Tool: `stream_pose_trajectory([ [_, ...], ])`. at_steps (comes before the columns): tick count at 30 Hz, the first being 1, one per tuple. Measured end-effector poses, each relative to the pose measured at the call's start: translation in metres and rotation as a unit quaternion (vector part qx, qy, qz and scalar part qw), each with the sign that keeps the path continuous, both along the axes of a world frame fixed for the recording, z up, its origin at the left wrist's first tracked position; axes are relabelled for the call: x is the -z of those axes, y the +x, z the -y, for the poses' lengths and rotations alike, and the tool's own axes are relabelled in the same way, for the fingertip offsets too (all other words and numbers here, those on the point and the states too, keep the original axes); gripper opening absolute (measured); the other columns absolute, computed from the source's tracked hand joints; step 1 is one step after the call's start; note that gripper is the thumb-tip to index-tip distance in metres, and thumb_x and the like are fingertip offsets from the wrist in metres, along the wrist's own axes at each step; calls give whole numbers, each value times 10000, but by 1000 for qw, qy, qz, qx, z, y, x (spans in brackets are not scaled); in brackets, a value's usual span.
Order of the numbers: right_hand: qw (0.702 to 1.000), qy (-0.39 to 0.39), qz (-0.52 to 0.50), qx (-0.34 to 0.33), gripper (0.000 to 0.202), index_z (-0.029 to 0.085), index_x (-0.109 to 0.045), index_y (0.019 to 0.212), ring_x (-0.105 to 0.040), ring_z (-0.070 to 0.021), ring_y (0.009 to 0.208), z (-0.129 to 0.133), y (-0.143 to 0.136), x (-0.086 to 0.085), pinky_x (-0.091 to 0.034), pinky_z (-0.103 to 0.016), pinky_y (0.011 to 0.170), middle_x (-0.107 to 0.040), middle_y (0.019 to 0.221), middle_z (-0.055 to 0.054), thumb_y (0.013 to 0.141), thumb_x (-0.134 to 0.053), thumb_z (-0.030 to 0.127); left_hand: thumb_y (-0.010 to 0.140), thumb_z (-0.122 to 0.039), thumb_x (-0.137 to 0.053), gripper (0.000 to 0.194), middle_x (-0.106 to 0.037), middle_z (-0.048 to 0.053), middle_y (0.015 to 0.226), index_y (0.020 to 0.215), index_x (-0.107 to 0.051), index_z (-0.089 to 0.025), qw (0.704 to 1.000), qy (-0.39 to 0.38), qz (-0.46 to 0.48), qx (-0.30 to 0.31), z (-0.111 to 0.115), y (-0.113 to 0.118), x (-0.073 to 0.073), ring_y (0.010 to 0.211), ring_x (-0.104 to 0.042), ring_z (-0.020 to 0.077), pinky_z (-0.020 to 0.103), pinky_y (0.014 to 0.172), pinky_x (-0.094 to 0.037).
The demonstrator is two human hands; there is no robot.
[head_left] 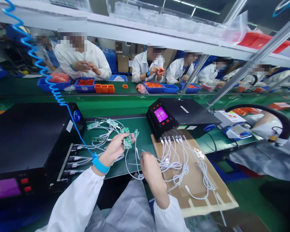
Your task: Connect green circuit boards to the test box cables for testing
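In the head view my left hand point(117, 146), with a blue strap on its wrist, is closed on green circuit boards point(127, 142). A smaller green board point(136, 132) with a white cable on it is just right of those fingers. My right hand point(149, 164) is curled above the bench edge, its fingers closed round a white cable point(143, 150) whose end pokes out at the top. More of that cable's run is hidden by the hand. Several other boards point(99, 139) lie on the green mat, joined to white cables.
A black tester point(183, 111) with a lit screen stands right; white cables point(176, 167) coil on cardboard point(222, 196) before it. Another black box point(31, 138) fills the left. A blue coiled cord point(50, 85) hangs down to my left wrist. Co-workers point(83, 61) sit opposite behind blue bins point(170, 88).
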State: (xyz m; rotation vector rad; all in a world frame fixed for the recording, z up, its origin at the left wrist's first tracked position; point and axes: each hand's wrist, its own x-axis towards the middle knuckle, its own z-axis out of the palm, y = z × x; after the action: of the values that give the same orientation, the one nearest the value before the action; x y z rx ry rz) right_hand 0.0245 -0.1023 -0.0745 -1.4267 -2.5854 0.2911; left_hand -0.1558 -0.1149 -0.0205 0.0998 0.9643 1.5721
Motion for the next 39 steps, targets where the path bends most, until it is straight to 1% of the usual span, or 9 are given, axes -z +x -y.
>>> stream_pose_trajectory([
  [4, 995, -55, 77, 7, 403, 155, -641, 1140, -743, -256, 871, 14, -8, 1, -485, -323, 698, -726, 1104, -141, 852, -472, -72, 912, -42, -633, 61, -756, 161, 966, 887, -688, -56, 1000, -12, 5, 0, 1, 8, -6, 824, -756, 199, 305, 755, -666],
  [9, 992, -70, 105, 8, 393, 130, -601, 1210, -763, -261, 964, 11, -11, -1, -528, -320, 763, -730, 1126, -161, 905, -445, -63, 938, -47, -607, 111, -772, 191, 974, 902, -711, -34, 999, -24, -5, 25, 5, 17, -5, 844, -772, 219, 309, 773, -668],
  [14, 989, -69, 129, 4, 343, 130, -608, 1165, -766, -256, 977, 13, -11, -2, -551, -305, 757, -722, 1137, -172, 937, -419, -43, 948, -64, -615, 109, -776, 214, 948, 899, -707, -34, 998, -27, -11, 63, 2, 22, 7, 889, -783, 257, 383, 875, -662],
  [18, 988, -69, 141, -8, 331, 127, -615, 1169, -769, -261, 952, 15, -11, -2, -570, -314, 741, -700, 1163, -179, 934, -440, -27, 910, -38, -674, 52, -773, 182, 906, 879, -658, -76, 998, -31, -6, 61, -7, 28, 24, 900, -788, 266, 421, 925, -650],
  [21, 987, -68, 144, -3, 317, 127, -619, 1148, -775, -244, 936, 14, -12, 1, -574, -294, 744, -703, 1133, -168, 950, -422, -23, 872, -27, -735, 138, -765, 155, 898, 865, -619, -101, 998, -26, 4, 48, -14, 32, 35, 913, -789, 260, 411, 937, -647],
  [27, 989, -54, 130, 49, 291, 108, -600, 1151, -783, -235, 901, 13, -18, 12, -569, -278, 707, -680, 1169, -194, 970, -403, -8, 952, -17, -617, 107, -759, 150, 869, 878, -611, -94, 999, -38, -19, 25, -20, 34, 38, 869, -788, 249, 446, 932, -649],
  [31, 993, -12, 65, 96, 264, 108, -577, 1119, -762, -209, 831, 10, -19, 20, -541, -269, 648, -667, 1159, -191, 958, -399, -1, 967, -42, -609, 98, -762, 151, 863, 882, -636, -84, 999, -24, -38, 18, -25, 32, 40, 864, -783, 245, 457, 935, -646],
  [34, 994, 6, -51, 100, 190, 137, -550, 1069, -739, -230, 827, 5, -14, 28, -531, -295, 649, -681, 1063, -162, 967, -405, 68, 956, -51, -631, 72, -764, 142, 852, 897, -656, -83, 999, -14, -36, 4, -31, 33, 40, 879, -781, 242, 463, 956, -637],
  [39, 958, -37, -277, 68, 232, 167, -488, 1167, -723, -222, 824, 0, -7, 40, -538, -319, 728, -700, 954, -81, 956, -401, 123, 951, -49, -633, 48, -763, 131, 866, 924, -650, -86, 998, 5, -48, -48, -40, 34, 37, 887, -783, 242, 468, 981, -616],
])
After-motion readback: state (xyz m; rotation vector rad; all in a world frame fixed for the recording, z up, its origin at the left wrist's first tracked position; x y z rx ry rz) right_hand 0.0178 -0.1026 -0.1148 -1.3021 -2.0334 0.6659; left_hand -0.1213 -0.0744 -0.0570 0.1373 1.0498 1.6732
